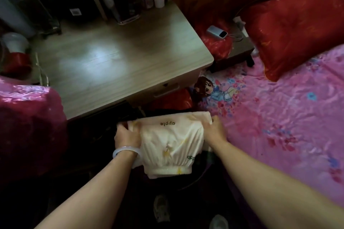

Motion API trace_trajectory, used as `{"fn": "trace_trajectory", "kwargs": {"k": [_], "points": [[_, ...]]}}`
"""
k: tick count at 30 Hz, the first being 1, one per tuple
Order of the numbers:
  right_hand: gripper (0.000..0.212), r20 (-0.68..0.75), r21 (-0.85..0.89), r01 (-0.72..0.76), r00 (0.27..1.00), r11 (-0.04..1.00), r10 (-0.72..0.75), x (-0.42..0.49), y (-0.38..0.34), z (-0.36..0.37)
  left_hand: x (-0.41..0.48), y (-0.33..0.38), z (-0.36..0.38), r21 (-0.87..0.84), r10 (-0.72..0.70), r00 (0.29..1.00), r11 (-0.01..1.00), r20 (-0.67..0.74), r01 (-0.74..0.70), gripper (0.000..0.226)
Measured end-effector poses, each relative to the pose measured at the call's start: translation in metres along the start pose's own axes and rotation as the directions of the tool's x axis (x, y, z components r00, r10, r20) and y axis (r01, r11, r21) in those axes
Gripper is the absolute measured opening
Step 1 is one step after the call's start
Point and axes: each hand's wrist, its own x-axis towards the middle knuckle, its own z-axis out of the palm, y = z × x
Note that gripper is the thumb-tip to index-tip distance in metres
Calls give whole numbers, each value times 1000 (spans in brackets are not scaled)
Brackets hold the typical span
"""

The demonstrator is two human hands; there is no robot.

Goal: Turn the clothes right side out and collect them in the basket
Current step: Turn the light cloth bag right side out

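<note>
A small cream garment point(171, 141) with green "apple" lettering hangs stretched between my hands, in the lower middle of the head view. Its elastic band faces me at the bottom. My left hand point(126, 135), with a pale bangle on the wrist, grips the garment's left edge. My right hand point(216, 128) grips its top right corner. Below the garment it is dark; a thin curved rim point(197, 182) shows there, and I cannot tell whether it is the basket.
A wooden desk point(115, 61) with a drawer stands ahead, with bottles and a clear organiser at its back. To the right lies a bed with a pink patterned sheet point(279, 117) and a red pillow point(294, 29). A shiny pink-red bundle point(28, 126) is at the left. Slippers point(162, 208) lie on the dark floor.
</note>
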Motion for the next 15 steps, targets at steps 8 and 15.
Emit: {"fn": "trace_trajectory", "kwargs": {"k": [8,15], "points": [[59,108,-327,-105,983,939,147,38,68,33,41,-71,59,539,-79,984,842,157,-18,47],[69,209,-490,176,975,854,-81,42,108,76,29,-103,104,543,211,946,778,248,-316,41]]}}
